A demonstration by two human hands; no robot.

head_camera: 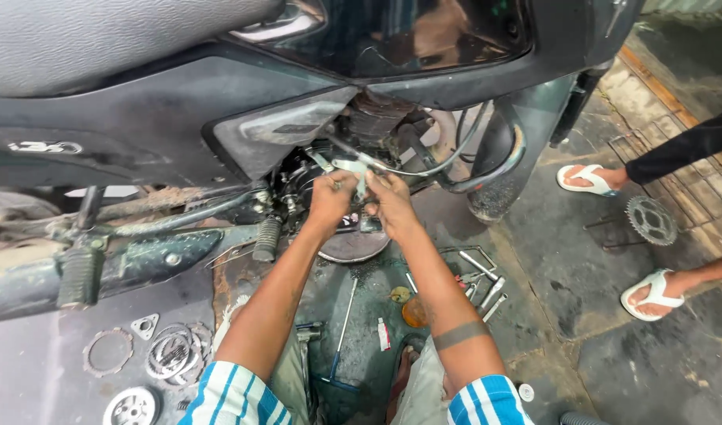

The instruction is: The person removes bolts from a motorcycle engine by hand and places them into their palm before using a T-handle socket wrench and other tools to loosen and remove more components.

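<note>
- Left hand [330,194] and right hand [390,198], fingers pinched shut on a small metal bracket [351,168] at frame centre.
- A slip could drop it among the scattered tools [477,279] (greasy floor).

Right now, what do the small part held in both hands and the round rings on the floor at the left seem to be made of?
The small part between the left hand and right hand looks like bare metal: pale grey, with a dull shine. The rings look like thin steel plates, grey and scuffed, though the flat ring beside them could be a gasket.
</note>
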